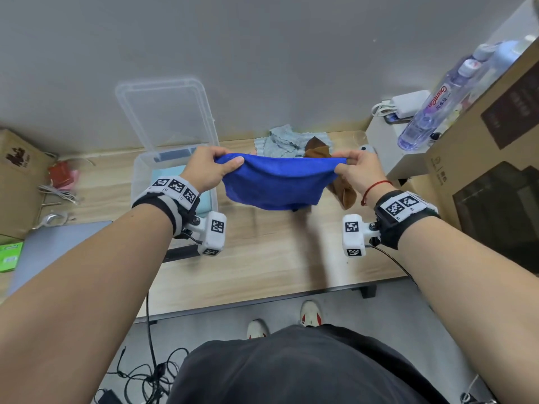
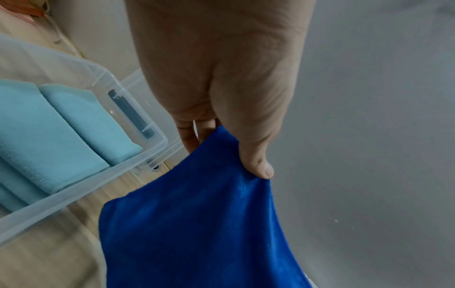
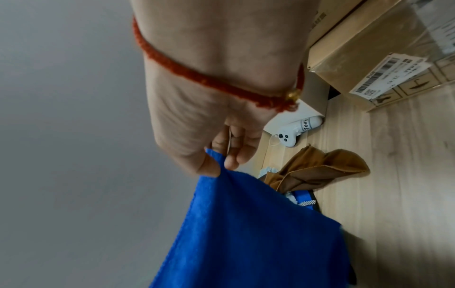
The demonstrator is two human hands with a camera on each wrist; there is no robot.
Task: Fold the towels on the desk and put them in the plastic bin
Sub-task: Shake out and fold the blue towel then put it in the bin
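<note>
A bright blue towel (image 1: 277, 182) hangs in the air above the desk, stretched between both hands. My left hand (image 1: 208, 167) pinches its left top corner between thumb and fingers, as the left wrist view shows on the blue towel (image 2: 197, 224). My right hand (image 1: 357, 167) pinches the right top corner of the towel (image 3: 251, 233). The clear plastic bin (image 1: 140, 170) stands left of the towel, with folded light-blue towels (image 2: 49, 132) inside. A brown towel (image 3: 320, 171) and a grey-blue towel (image 1: 283, 141) lie crumpled behind the blue one.
The bin's clear lid (image 1: 169, 112) leans on the wall behind it. Cardboard boxes (image 1: 490, 158) and a water bottle (image 1: 428, 112) crowd the right side. A white game controller (image 3: 295, 132) lies by the boxes. A laptop (image 1: 52, 246) and cables sit at left.
</note>
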